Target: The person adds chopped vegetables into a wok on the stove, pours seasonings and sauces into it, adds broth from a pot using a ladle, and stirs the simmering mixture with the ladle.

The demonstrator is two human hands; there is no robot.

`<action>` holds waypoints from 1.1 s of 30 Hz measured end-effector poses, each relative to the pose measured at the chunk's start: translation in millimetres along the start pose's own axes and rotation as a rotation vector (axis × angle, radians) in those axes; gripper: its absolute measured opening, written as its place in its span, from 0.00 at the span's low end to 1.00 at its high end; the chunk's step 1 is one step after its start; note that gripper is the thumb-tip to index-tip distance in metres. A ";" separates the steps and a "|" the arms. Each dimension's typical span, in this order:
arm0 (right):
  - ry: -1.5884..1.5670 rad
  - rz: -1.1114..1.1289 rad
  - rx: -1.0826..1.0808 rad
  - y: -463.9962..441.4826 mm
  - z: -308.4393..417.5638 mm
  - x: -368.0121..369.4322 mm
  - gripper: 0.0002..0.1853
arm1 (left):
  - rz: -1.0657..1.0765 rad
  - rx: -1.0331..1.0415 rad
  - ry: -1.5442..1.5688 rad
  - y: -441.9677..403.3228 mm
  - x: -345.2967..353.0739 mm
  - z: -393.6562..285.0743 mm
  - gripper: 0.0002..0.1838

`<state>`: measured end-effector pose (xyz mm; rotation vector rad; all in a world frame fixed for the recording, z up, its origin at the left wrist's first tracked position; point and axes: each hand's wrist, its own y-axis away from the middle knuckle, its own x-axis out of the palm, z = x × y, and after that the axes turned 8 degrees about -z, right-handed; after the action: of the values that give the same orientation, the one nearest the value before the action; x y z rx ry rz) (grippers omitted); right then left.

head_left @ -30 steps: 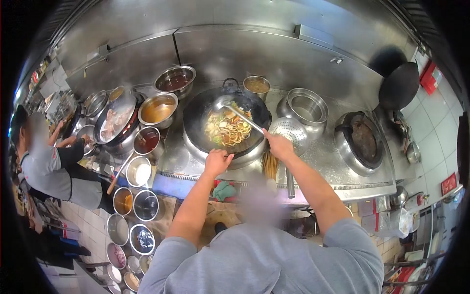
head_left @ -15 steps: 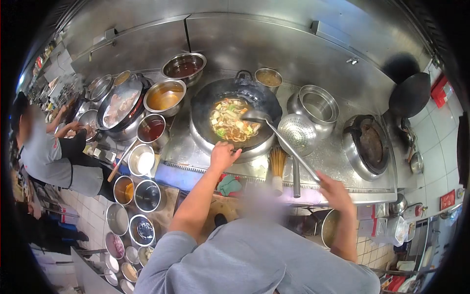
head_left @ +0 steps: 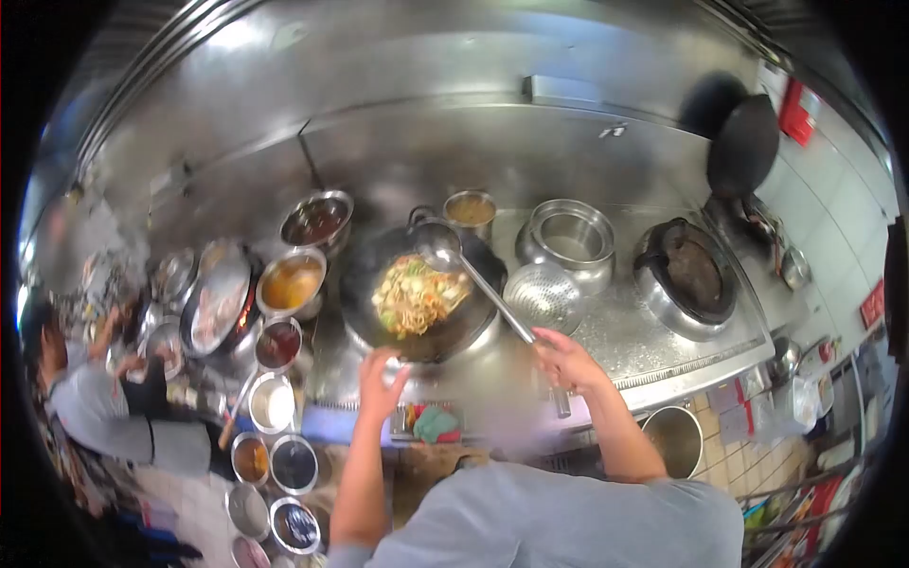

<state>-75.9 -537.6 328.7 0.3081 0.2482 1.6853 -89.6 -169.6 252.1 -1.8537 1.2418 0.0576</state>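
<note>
A dark wok (head_left: 360, 327) with a loop handle on its far rim sits on the range. Inside lies a mound of noodles (head_left: 417, 296) with pale pieces and green bits. My left hand (head_left: 379, 383) is at the wok's near-left rim, thumb and fingers apart; any contact with the rim is unclear. In my right hand (head_left: 571, 363) is the long handle of a ladle (head_left: 483, 284), fingers wrapped round it. The ladle's bowl hangs over the far part of the wok, above the noodles.
A perforated skimmer (head_left: 543, 301) lies right of the wok, by a steel pot (head_left: 571, 235). Bowls of sauce (head_left: 292, 284) stand left. Farther right is another wok (head_left: 686, 275). A co-worker (head_left: 109, 398) stands at left. Several tubs (head_left: 294, 464) sit below the range edge.
The camera view has shifted. My right hand has lifted the ladle from the noodles toward the wok's far rim. The noodles are heaped differently, and my left hand has moved left along the near rim.
</note>
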 end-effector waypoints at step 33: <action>-0.130 -0.843 -0.451 -44.5 44.6 -215.1 0.15 | 0.193 -0.738 0.171 98.6 -34.2 -21.9 0.11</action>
<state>7.3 -745.3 342.8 -0.0380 -0.1022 0.8438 -191.0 -171.0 219.4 -2.3817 1.6633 0.5347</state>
